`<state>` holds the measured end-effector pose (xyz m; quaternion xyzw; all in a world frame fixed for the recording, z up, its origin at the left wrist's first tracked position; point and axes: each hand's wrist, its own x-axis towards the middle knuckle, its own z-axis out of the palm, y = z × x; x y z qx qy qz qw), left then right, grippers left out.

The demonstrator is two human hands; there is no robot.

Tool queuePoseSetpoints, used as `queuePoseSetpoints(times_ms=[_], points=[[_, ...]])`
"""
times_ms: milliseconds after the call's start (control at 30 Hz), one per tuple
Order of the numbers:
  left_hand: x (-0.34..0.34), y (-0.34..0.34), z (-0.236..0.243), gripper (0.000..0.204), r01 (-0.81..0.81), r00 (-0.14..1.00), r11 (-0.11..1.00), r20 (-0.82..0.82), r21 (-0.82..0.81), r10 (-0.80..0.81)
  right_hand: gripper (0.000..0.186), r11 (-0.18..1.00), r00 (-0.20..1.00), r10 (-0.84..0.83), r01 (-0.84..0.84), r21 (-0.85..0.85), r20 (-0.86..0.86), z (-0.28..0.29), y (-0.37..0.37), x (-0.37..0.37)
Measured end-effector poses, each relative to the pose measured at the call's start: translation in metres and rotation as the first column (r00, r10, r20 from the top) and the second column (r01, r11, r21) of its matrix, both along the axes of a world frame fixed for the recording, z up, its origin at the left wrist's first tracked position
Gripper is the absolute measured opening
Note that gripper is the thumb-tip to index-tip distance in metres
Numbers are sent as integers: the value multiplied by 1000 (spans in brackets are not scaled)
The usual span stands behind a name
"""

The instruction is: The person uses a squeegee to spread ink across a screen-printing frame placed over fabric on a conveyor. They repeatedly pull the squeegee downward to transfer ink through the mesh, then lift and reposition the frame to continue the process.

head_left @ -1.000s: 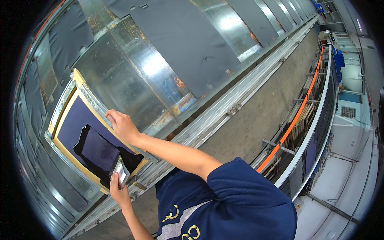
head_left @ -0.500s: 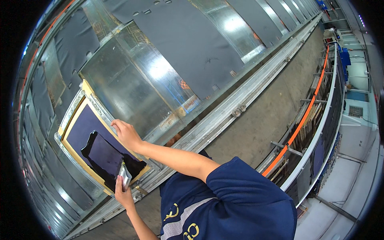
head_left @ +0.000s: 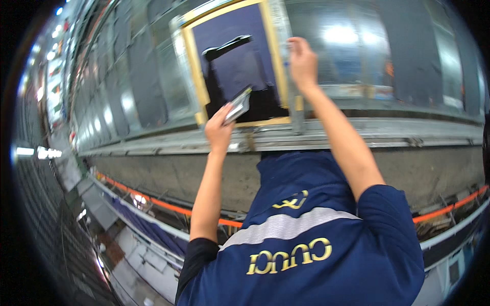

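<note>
Where glossy black (head_left: 263,106) smears purple sheeting (head_left: 229,29), the left grip (head_left: 219,127) clamps a silvery scraper (head_left: 238,107), the right (head_left: 303,64) unreadable.

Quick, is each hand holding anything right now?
Left hand: closed on a silvery hand tool.
Right hand: fingers curled at the right edge of the frame; grip can't be told.

We look down from the person's head, through the left one of two fisheye cameras worn side by side. The view is upright and tips ahead over the table (head_left: 339,64). We are nearest the shirt (head_left: 311,270), which fills the bottom centre; the left hand (head_left: 219,130) and right hand (head_left: 303,64) sit farther off, above the middle, by the framed screen (head_left: 229,25) that the top edge cuts. The rail (head_left: 367,127) bows across the centre, and round black corners close our wide field.
</note>
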<state>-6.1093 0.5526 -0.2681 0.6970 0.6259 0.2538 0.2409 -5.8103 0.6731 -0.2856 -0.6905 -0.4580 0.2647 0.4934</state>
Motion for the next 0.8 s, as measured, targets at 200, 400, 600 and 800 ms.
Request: queuePoseSetpoints(times_ms=[200, 400, 600, 800], points=[[-91, -7, 42, 59, 43, 983, 999, -179, 23, -38, 19, 989, 999, 45, -47, -140, -22, -20, 7, -82], [-77, -49, 31, 64, 298, 908, 955, -310, 7, -281, 19, 974, 999, 16, -6, -227, 43, -21, 2, -73], [-74, -31, 12, 63, 323, 886, 945, -365, 43, -286, 21, 975, 997, 3, 14, -223, 75, -22, 1, -70], [-63, 134, 22, 39, 134, 987, 990, -94, 48, -129, 20, 980, 998, -1, 14, -199, 64, -22, 5, -69]])
